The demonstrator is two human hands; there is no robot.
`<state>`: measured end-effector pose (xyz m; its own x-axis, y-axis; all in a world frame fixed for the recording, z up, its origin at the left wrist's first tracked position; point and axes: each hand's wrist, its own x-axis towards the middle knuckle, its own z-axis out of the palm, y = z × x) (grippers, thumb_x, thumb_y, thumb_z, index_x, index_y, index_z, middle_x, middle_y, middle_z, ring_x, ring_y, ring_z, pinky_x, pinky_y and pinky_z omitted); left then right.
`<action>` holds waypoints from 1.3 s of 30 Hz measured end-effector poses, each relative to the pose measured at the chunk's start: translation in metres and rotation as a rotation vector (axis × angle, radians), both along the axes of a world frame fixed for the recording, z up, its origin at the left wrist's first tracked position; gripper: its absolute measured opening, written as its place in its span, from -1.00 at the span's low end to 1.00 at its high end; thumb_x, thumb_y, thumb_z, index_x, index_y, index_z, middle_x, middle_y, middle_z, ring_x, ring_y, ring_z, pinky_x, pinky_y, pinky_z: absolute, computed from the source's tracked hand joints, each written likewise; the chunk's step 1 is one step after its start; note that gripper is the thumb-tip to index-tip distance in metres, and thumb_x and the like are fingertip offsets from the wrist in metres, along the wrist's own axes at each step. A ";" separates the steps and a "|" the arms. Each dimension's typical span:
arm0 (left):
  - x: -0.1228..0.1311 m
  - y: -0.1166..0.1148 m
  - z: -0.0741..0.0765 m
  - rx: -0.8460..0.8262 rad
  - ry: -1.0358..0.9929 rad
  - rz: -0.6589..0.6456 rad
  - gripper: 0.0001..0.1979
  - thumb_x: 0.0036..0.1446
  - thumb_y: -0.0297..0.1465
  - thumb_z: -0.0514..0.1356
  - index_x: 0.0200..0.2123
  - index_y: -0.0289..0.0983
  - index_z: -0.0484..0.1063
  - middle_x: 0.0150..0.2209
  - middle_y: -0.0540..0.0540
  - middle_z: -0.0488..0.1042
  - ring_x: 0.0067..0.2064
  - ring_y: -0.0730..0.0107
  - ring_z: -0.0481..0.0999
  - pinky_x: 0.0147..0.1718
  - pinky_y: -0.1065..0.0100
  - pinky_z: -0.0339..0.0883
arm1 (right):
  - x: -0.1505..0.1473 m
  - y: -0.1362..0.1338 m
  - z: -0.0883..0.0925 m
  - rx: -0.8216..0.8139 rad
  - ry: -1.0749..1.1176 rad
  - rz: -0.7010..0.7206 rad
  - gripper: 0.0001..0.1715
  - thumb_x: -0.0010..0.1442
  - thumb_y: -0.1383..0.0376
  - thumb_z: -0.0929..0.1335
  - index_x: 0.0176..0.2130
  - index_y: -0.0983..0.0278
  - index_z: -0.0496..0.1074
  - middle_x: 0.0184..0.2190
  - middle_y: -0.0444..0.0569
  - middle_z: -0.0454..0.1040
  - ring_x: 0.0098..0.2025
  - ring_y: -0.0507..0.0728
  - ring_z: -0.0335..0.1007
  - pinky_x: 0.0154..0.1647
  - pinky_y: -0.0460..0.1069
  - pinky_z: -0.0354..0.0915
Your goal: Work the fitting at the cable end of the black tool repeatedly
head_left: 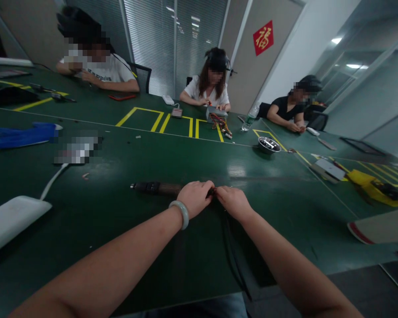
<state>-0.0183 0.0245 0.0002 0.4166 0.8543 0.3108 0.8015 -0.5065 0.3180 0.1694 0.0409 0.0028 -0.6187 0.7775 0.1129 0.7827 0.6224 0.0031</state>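
A dark, slim tool that looks like a corded electric screwdriver (155, 188) lies across the green table, its metal tip pointing left. My left hand (195, 196), with a pale bangle at the wrist, is closed around its right-hand end. Just beside it, my right hand (234, 202) has its fingers closed at the same end, where a small dark part shows between both hands. A black cable (232, 251) runs from below my right hand towards the table's near edge. My fingers hide most of that end.
To the left are a white power bank (15, 221) with a cable, a blurred device (78, 150) and a blue glove (23, 134). Beyond stand a metal bowl (269, 145), a water bottle (250, 118) and a wired metal box (216, 113). Several people sit across the table.
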 end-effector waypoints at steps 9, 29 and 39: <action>-0.006 -0.010 0.004 0.189 -0.110 -0.123 -0.72 0.21 -0.40 0.09 0.00 -0.22 0.36 0.07 -0.07 0.43 0.20 0.28 0.29 0.28 0.09 -0.07 | 0.020 0.013 0.012 0.014 -0.053 -0.083 -0.82 0.31 0.30 0.20 -0.19 0.26 0.37 -0.22 0.02 0.48 -0.14 0.12 0.37 -0.07 -0.02 0.16; -0.015 0.002 -0.027 -0.141 0.072 0.103 -0.36 0.28 -0.03 -0.20 0.32 -0.22 0.00 0.36 -0.10 -0.09 0.37 0.06 -0.19 0.27 -0.03 -0.15 | 0.268 -0.115 -0.001 -0.065 -0.103 -1.266 -0.55 0.20 -0.02 0.14 -0.46 0.17 0.38 -0.40 0.19 0.50 -0.37 0.39 0.49 -0.57 0.15 0.27; -0.018 0.003 -0.032 -0.215 0.114 0.112 -0.34 0.30 -0.03 -0.33 0.33 -0.24 -0.05 0.37 -0.10 -0.14 0.38 0.12 -0.22 0.29 -0.02 -0.21 | 0.073 -0.038 0.045 0.215 0.216 -0.598 -0.27 0.27 -0.04 0.14 0.28 0.27 0.07 0.22 0.19 0.20 0.25 0.31 0.12 0.18 0.25 0.15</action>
<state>-0.0359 0.0277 -0.0321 0.3372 0.9386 0.0733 0.8856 -0.3426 0.3137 0.2428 0.0031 0.0481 -0.0341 0.9257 0.3766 0.9896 0.0840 -0.1170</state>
